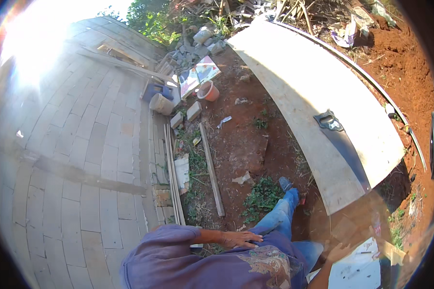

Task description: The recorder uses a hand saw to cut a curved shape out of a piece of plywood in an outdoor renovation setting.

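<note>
My left hand (241, 239) lies flat on my jeans near the hip, fingers stretched out and holding nothing. On the other side my right hand (338, 252) is partly washed out by glare; its fingers look spread, with nothing visible in them. Beside that hand is a white board (359, 269) with dark marks. Ahead and to the right, a hand saw (345, 147) with a dark handle rests on a large pale plywood sheet (294, 96), away from both hands. Its blade points back toward me.
A block wall (101, 159) runs along the left. Near it stand an orange bucket (208, 91), a whitish bucket (161, 104) and a blue crate-like object (157, 91). A wooden plank (211, 168) lies on the red soil. Rubble (197, 48) and scrap wood lie at the back.
</note>
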Available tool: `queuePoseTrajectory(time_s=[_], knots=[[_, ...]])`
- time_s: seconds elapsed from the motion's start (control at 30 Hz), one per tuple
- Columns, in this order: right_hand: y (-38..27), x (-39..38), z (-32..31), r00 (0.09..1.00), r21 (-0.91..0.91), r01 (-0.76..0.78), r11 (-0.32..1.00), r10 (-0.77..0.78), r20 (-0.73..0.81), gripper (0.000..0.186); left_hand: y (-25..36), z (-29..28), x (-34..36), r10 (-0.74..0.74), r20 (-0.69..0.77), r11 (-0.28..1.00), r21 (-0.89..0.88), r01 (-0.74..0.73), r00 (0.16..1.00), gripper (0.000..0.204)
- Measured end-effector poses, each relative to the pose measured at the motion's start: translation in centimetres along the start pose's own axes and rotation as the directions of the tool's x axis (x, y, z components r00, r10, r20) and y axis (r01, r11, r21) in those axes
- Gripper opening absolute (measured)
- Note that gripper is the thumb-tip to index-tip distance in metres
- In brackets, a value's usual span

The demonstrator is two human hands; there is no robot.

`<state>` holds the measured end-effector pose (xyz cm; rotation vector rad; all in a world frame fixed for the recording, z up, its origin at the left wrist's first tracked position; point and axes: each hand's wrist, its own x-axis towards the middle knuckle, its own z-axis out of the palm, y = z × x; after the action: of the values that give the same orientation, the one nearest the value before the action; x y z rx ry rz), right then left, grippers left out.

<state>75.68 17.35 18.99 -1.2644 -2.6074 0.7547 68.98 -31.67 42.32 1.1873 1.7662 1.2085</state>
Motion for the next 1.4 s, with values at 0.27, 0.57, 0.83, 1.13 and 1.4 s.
queuePoseTrajectory(time_s=[0.27,0.57,0.83,1.13,1.4], knots=[[-24.7,7.6,19.9,0.62,-0.028,-0.438,0.899,0.324,0.715,0.044,-3.3,-14.1,-4.7,-0.031,-0.133,1.0,-0.002,0.031,0.991,0.076],[-52.2,19.6,29.0,0.753,0.337,0.376,0.863,-0.496,0.431,0.041,-6.9,-20.1,-6.6,-0.767,-0.132,0.602,-0.488,0.633,0.628,0.055],[-48.5,33.0,45.4,0.878,-0.199,0.339,0.919,-0.233,0.417,0.037,-18.3,-23.8,-6.2,-0.478,-0.622,0.859,-0.183,0.478,0.621,0.058],[-74.4,22.9,50.5,0.271,0.131,0.688,0.714,-0.419,0.867,0.042,-12.6,-39.4,-5.2,-0.636,-0.706,0.755,-0.486,0.44,0.312,0.062],[-91.3,14.9,55.6,0.378,0.009,0.622,0.783,-0.31,0.872,0.043,-23.7,-49.9,-17.3,-0.404,-0.754,0.867,-0.134,0.48,0.519,0.063]])
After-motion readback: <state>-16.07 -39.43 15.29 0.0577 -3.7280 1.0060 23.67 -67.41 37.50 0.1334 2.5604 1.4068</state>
